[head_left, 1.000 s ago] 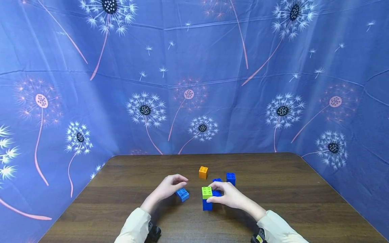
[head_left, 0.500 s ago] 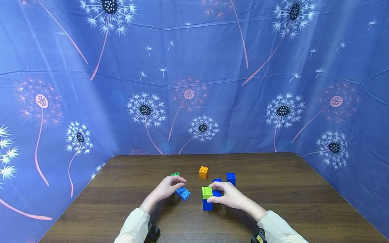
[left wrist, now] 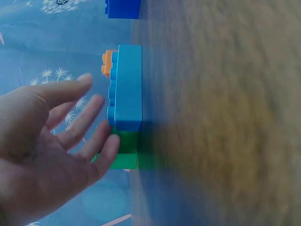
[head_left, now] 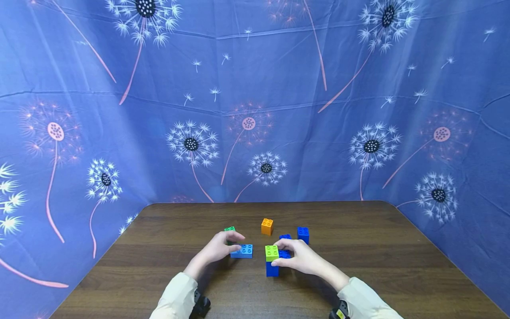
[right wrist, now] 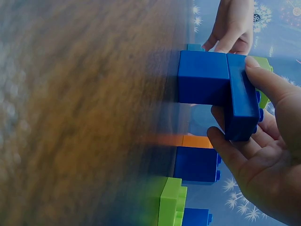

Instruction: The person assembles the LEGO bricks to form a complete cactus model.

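My right hand (head_left: pixel 300 257) pinches a small stack of bricks standing at the table's middle. In the right wrist view its thumb presses the side of a long dark-blue brick (right wrist: pixel 240 101), which overhangs a square dark-blue block (right wrist: pixel 203 75) below. A lime brick (head_left: pixel 272 252) sits on top of the long one, at its left end. To the left, a light-blue brick (head_left: pixel 244 253) lies studs up. My left hand (head_left: pixel 217 247) hovers at its left end with loosely extended fingers, the thumb overlapping it in the head view. A green brick (left wrist: pixel 126 149) shows behind those fingers.
On the wooden table (head_left: pixel 159 248), an orange brick (head_left: pixel 267 227) stands farther back, with a dark-blue brick (head_left: pixel 303 235) to its right. Another blue brick (head_left: pixel 284 237) is partly covered by my right hand. A second lime brick (right wrist: pixel 170 202) appears only in the right wrist view.
The light-blue brick has turned from slanted to nearly straight across, its right end swinging away and rightward. More of the green brick shows. The right hand and its stack have stayed put.
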{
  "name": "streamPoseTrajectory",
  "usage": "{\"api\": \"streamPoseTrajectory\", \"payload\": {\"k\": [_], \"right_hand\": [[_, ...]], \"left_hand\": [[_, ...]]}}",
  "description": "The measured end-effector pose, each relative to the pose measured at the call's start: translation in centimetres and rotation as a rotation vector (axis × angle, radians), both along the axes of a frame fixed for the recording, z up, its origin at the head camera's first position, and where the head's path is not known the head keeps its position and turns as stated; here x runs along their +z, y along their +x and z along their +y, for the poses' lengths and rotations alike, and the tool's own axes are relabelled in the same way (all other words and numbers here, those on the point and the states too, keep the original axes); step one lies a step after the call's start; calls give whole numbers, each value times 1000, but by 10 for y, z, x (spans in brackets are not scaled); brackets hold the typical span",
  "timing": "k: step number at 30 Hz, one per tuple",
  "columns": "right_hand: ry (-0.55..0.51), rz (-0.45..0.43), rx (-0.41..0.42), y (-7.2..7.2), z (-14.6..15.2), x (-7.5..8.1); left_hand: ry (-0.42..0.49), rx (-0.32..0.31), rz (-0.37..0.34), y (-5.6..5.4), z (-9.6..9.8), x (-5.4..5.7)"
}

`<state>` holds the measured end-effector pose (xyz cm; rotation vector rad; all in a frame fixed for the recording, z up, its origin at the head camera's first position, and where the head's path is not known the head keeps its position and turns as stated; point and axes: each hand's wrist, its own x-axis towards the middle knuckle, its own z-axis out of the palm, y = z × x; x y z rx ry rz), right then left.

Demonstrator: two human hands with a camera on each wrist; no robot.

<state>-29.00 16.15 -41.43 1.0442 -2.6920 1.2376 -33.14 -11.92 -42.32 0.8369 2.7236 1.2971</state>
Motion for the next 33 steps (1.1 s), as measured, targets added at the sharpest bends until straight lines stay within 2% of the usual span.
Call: {"api": "streamPoseTrajectory", "payload": {"k": [5,15,19,27,33], "right_hand": [[-6,-1,4,-3,1,-4],[-4,-6,6,-4,2,-6],[1,-7,3,-5,2,-6],[-4,-8,3,-3,1,-5],[-1,-8,-2,-3,1,-5]], "left_hand": [[-57,4,-6,1,2,-3],[-107,-10,-18,0,4,-3],[-115,1,-34,1,4,-3],[-140,69,-90,4,4,-3],[-129,70,-88,5,5,-3]]}}
